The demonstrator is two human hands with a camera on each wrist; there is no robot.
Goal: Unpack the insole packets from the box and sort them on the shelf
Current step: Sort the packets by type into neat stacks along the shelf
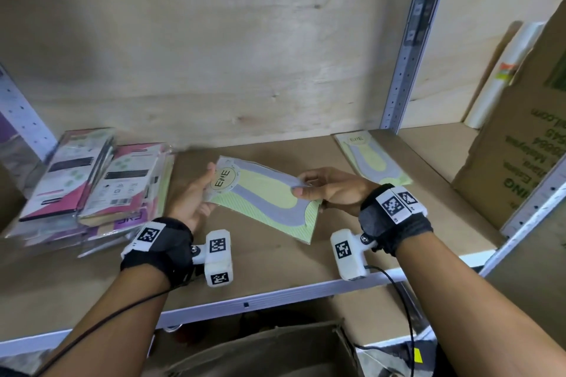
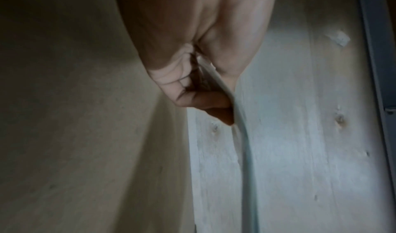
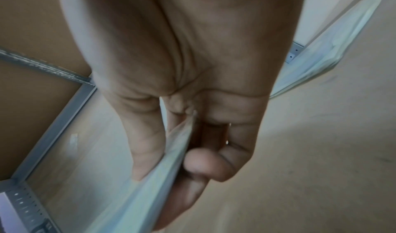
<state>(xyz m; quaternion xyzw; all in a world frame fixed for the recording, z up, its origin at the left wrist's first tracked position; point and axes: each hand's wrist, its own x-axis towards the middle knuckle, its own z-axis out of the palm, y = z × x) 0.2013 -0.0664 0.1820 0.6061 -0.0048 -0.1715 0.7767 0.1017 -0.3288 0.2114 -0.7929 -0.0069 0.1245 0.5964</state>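
A green and grey insole packet [image 1: 263, 196] with a round "ENE" label hangs just above the wooden shelf [image 1: 275, 257], held at both ends. My left hand [image 1: 196, 196] grips its labelled left end, thumb on top. My right hand [image 1: 318, 190] pinches the right end between thumb and fingers. The wrist views show the packet's thin edge [image 2: 222, 84] [image 3: 171, 165] clamped in each hand [image 2: 193, 77] [image 3: 193, 152]. A second green and grey packet [image 1: 370, 159] lies flat at the shelf's back right.
A pile of pink and white insole packets [image 1: 92, 180] sits at the shelf's left. A grey metal upright [image 1: 407, 49] rises behind the right packet. A tall cardboard box [image 1: 526, 144] stands to the right. Another open box [image 1: 263, 352] is below the shelf.
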